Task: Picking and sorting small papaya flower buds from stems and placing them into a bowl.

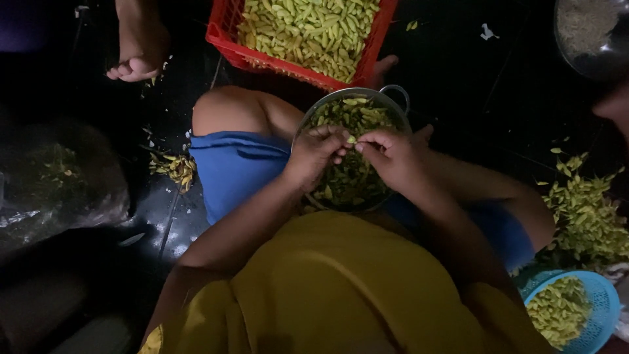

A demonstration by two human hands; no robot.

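Left hand (316,154) and right hand (390,156) are both pinching a small yellow-green pod (352,139) btwn fingertips, over a round metal bowl (400,108) of green pods on lap. Red plastic crate (226,40) w/ pods is sitting just beyond the bowl.

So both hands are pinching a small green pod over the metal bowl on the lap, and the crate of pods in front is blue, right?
Not quite: the crate is red, as the head view shows. The rest holds: the left hand and right hand pinch a small green pod over the metal bowl on the lap.
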